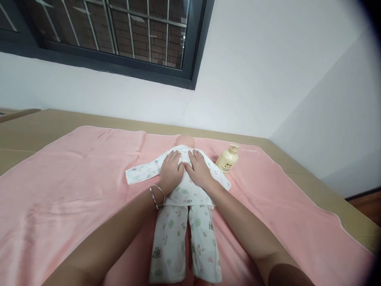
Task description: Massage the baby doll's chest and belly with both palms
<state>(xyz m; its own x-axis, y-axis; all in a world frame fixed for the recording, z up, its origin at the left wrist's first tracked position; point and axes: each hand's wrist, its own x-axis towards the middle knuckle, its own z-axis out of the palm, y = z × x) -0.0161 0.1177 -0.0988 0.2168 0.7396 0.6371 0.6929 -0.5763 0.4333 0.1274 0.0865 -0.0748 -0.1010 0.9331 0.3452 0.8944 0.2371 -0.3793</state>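
A baby doll lies on a pink sheet, its bald head toward the wall. It wears a white long-sleeved top and matching trousers, both printed with small green and brown figures. My left hand rests flat on the left side of the doll's upper body, fingers stretched out. Beside it, my right hand lies flat on the right side, and the two thumbs come close together in the middle. Neither hand grips anything. The doll's face is not visible. A bracelet circles my left wrist.
The pink sheet covers much of a tan mattress. Just right of the doll stands a pale yellow pump bottle, tilted in view. Behind the bed rise a white wall and a dark-framed window with metal bars.
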